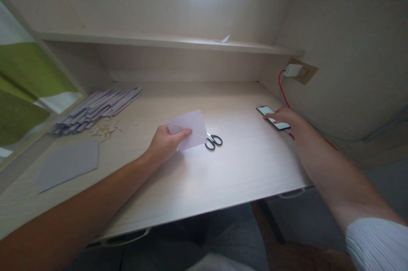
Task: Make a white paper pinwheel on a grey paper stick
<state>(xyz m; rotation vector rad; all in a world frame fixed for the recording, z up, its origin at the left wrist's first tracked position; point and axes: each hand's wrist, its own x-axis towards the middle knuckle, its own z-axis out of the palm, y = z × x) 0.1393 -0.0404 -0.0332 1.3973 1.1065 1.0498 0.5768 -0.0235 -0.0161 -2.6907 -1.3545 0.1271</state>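
Left hand (164, 140) grips folded paper (196, 124), left of scissors (212, 138). Right hand (286, 116) touches smartphone (276, 122) right of them; I cannot tell its grip.

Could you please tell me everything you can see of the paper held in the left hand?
The paper is pale, thin-looking and folded, with a line slanting across its face toward the right corner. The left hand grips its left side, thumb over the front. It is tilted above the desk and hides the blade ends of the scissors; whether it touches them cannot be told.
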